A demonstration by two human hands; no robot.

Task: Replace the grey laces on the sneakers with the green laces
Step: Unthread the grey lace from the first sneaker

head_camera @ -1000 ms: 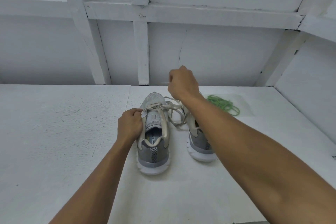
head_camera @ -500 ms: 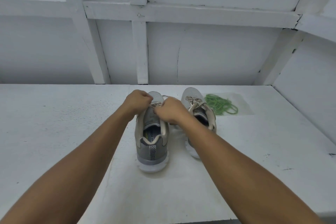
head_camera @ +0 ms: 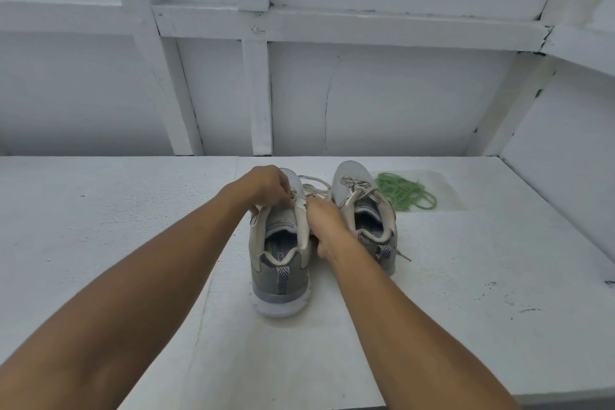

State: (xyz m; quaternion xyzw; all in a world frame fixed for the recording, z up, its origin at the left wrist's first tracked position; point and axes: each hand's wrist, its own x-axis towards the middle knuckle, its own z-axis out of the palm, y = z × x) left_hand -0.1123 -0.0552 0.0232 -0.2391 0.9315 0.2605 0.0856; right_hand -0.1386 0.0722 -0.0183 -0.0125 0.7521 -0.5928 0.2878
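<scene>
Quick update: 1 second ago the right hand (head_camera: 324, 226) was way up in the air dragging a length of flat grey lace (head_camera: 314, 188) out, while the left hand (head_camera: 266, 185) just steadied the collar. Now both are back down at the top eyelets of the left-side grey mesh sneaker (head_camera: 281, 263). The left hand has moved forward and is pinching the lace right at the eyelets. The right hand sits curled round the eyelet edge on the sneaker's other side, though I can't tell if it's got lace in there too. To me that reads as 1 crossing pulled free and the next being picked loose, so it's early days on the unlacing. Loose loops already lie between the shoes. Count: 2 sneakers, the second grey sneaker (head_camera: 366, 210) just beside the first and fully laced, so 2 grey laces to remove. There's 1 tangled bundle of bright green laces (head_camera: 404, 193) untouched on the white painted surface (head_camera: 116, 226), just right of that second shoe; can't count strands.
</scene>
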